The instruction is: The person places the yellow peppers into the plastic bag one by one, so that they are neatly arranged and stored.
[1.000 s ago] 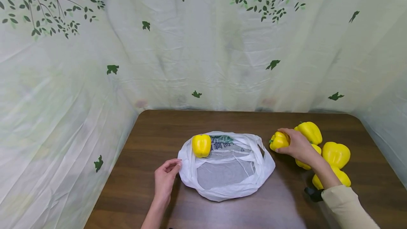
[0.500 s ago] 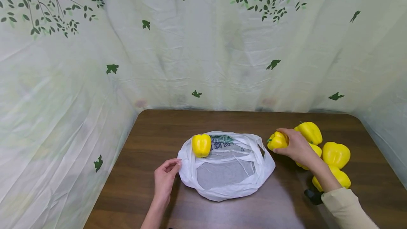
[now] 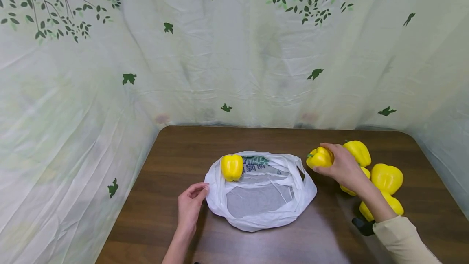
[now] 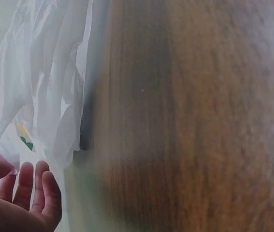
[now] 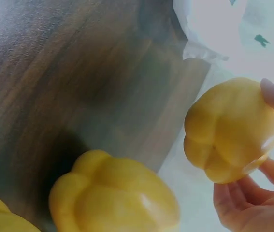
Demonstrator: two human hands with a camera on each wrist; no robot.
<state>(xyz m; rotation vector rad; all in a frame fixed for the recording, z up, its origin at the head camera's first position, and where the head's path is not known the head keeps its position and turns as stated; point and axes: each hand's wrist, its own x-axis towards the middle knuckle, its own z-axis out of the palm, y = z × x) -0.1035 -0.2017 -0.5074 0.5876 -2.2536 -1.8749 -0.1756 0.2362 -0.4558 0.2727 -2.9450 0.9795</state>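
Curtain: pale cloth (image 3: 238,56) printed with dark green leaves and leafy branches, hanging left of, behind and right of the table.
Table: brown wood-grain top (image 3: 271,139) with rounded far corners, a sheen on its near part.
Left hand (image 3: 190,205): thumb and forefinger pinch the bag's left rim; the other fingers are loosely bent.
Bag: crumpled white plastic bag (image 3: 256,224), midway between the table's left and right edges, spread out, greyish within.
Pepper at the bag: glossy yellow bell pepper (image 3: 232,168) at the bag's far left part; whether inside or on top I cannot tell.
Print: green leafy mark (image 3: 255,160) above dark characters (image 3: 253,168), creased and too small to read.
Held pepper: yellow, lobed, green-stemmed bell pepper (image 3: 319,157), well in from the table's far right corner.
Right hand (image 3: 341,165): holds that pepper between thumb and fingers.
Wrist: black band-like object (image 3: 362,226) beside a beige sleeve (image 3: 403,237).
Pepper group: four more yellow bell peppers (image 3: 386,179) clustered towards the table's right edge.
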